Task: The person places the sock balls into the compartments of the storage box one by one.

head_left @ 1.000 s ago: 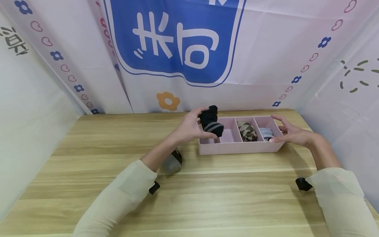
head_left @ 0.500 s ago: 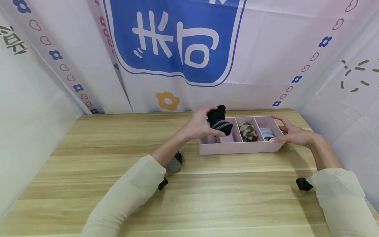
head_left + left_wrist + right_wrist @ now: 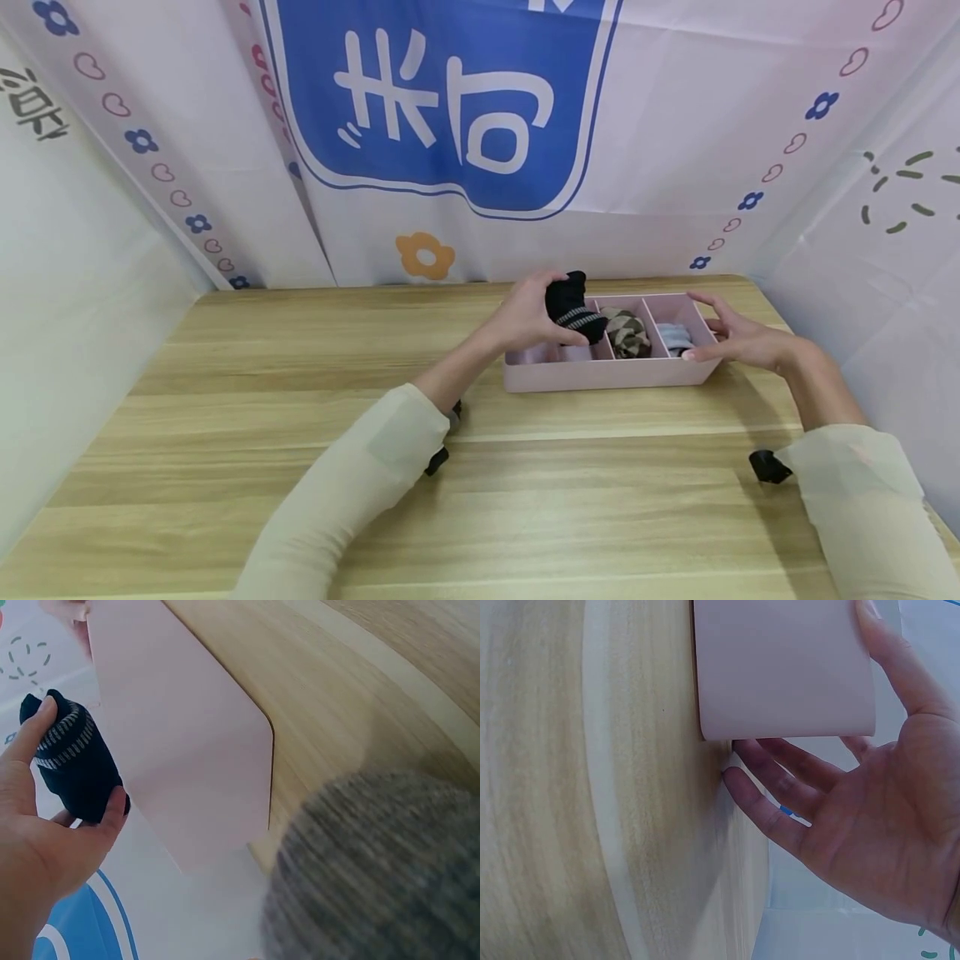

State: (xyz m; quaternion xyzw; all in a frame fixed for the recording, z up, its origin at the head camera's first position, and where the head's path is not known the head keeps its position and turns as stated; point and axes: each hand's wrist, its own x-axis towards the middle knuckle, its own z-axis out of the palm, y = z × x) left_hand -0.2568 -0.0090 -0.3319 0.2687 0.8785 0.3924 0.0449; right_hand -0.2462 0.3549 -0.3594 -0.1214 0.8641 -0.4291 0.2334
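Note:
My left hand [image 3: 528, 317] pinches a rolled black sock [image 3: 576, 307] with pale striped bands between thumb and fingers. It holds the sock above the pink divided box [image 3: 600, 377], over its left-middle part. In the left wrist view the black sock [image 3: 79, 761] shows upright against the thumb. My right hand [image 3: 750, 343] holds the box's right end, thumb at the front rim and index finger at the back corner; its lower fingers [image 3: 769, 814] hang beside the end wall. A camouflage sock [image 3: 627, 333] and a light blue sock [image 3: 675, 337] lie in the right-hand compartments.
A grey sock [image 3: 454, 417] lies on the wooden table [image 3: 600, 500], mostly hidden by the left forearm; its grey knit [image 3: 375, 870] looms large in the left wrist view. A printed white cloth [image 3: 675, 150] hangs close behind the box.
My left hand has moved right over the box with the black sock, from its left end toward the camouflage sock. My left forearm now covers most of the grey sock. The right hand has stayed put.

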